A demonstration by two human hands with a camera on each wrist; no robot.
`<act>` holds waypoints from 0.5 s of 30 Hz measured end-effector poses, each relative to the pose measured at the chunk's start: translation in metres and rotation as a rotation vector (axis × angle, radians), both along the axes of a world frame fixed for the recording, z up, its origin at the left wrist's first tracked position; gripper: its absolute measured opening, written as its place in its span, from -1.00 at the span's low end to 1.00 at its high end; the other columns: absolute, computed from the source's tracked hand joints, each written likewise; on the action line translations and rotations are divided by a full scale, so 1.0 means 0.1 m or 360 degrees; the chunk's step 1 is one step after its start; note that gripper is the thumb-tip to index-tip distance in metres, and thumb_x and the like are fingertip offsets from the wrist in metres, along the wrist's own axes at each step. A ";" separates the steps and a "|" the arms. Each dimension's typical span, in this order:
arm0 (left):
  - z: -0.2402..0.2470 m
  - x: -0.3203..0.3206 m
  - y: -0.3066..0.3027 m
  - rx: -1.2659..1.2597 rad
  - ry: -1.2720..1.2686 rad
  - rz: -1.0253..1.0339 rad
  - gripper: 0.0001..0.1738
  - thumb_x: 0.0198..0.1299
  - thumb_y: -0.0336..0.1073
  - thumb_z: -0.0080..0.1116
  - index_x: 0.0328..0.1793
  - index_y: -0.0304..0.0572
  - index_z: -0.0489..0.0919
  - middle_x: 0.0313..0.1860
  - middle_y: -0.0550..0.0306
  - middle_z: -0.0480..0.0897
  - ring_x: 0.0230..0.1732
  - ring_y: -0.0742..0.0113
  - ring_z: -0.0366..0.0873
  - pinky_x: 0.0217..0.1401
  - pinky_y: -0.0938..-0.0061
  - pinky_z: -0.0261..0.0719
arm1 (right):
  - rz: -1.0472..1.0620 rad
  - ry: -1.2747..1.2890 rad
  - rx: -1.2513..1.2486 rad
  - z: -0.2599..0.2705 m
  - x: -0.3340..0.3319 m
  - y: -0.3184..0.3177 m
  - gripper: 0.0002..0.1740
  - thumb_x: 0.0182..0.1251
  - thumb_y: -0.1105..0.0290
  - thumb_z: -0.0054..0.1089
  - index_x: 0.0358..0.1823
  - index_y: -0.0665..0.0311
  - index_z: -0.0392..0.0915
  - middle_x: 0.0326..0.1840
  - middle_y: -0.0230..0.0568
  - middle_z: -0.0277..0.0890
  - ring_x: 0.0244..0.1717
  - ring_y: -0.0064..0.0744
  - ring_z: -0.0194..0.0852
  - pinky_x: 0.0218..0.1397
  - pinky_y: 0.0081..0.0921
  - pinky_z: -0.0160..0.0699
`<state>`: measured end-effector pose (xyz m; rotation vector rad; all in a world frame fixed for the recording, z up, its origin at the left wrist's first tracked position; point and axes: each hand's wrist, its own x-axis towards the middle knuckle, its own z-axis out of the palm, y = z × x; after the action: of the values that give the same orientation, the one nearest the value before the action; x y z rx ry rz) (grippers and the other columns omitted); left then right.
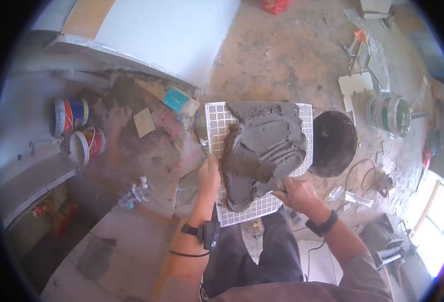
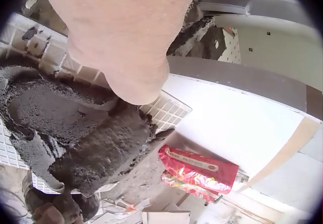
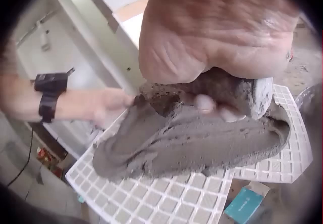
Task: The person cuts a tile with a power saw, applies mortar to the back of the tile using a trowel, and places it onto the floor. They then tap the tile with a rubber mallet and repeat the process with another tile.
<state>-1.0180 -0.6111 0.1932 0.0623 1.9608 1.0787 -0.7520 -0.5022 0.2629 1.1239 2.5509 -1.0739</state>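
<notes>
A white tile with a gridded back is held flat over my lap. Thick grey mortar covers its middle. My left hand grips the tile's left edge, thumb on top. My right hand grips the handle of a mortar-caked trowel, whose blade lies in the mortar. In the right wrist view the right hand curls round the handle, the blade rests on the tile, and the left hand holds the far edge. The left wrist view shows the mortar.
A black bucket stands just right of the tile. Two paint cans sit on the dirty floor at left. A large white board lies ahead, with a teal box near it. A red bag and tools lie beyond.
</notes>
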 end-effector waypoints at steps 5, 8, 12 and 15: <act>0.13 0.07 -0.03 0.0018 -0.0131 0.0029 -0.49 0.57 -0.04 -0.11 0.02 -0.46 0.60 -0.19 0.06 0.64 -0.18 0.29 0.49 -0.02 0.33 0.46 | -0.0200 -0.0107 0.0044 -0.19 -0.21 0.28 -0.52 0.37 -0.04 0.28 -0.17 0.30 0.45 -0.35 0.13 0.66 -0.31 0.22 0.66 -0.27 0.03 0.60; 0.26 0.06 0.04 -0.0126 0.0029 -0.0082 -0.50 0.57 -0.05 -0.10 -0.01 -0.44 0.61 -0.24 0.04 0.63 -0.20 0.28 0.49 -0.03 0.32 0.47 | -0.0680 -0.0262 -0.0254 -0.22 -0.26 0.28 -0.42 0.45 -0.12 0.14 -0.13 0.38 0.45 -0.28 0.24 0.64 -0.33 0.22 0.63 -0.10 0.04 0.59; 0.03 0.08 -0.07 -0.0212 0.0085 -0.0094 -0.52 0.56 -0.06 -0.09 -0.01 -0.42 0.62 -0.28 -0.01 0.62 -0.21 0.26 0.51 -0.03 0.29 0.47 | -0.1789 0.0292 -0.1595 -0.16 -0.39 -0.07 -0.33 0.58 -0.28 -0.15 -0.09 0.30 0.42 -0.50 -0.22 0.43 -0.62 -0.44 0.40 -0.57 -0.38 0.46; 0.08 0.09 -0.09 -0.0122 0.0113 -0.0139 -0.52 0.56 -0.07 -0.09 0.05 -0.42 0.62 -0.27 -0.04 0.63 -0.19 0.25 0.52 0.00 0.28 0.48 | -0.1870 0.0525 -0.2071 -0.02 -0.79 -0.17 -0.41 0.60 -0.24 -0.16 -0.20 0.19 0.40 -0.50 -0.36 0.33 -0.65 -0.49 0.35 -0.66 -0.42 0.31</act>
<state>-1.0087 -0.6200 0.2008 0.1449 2.0418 0.9555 -0.8310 -0.5190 0.2606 1.8652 0.4849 -2.5936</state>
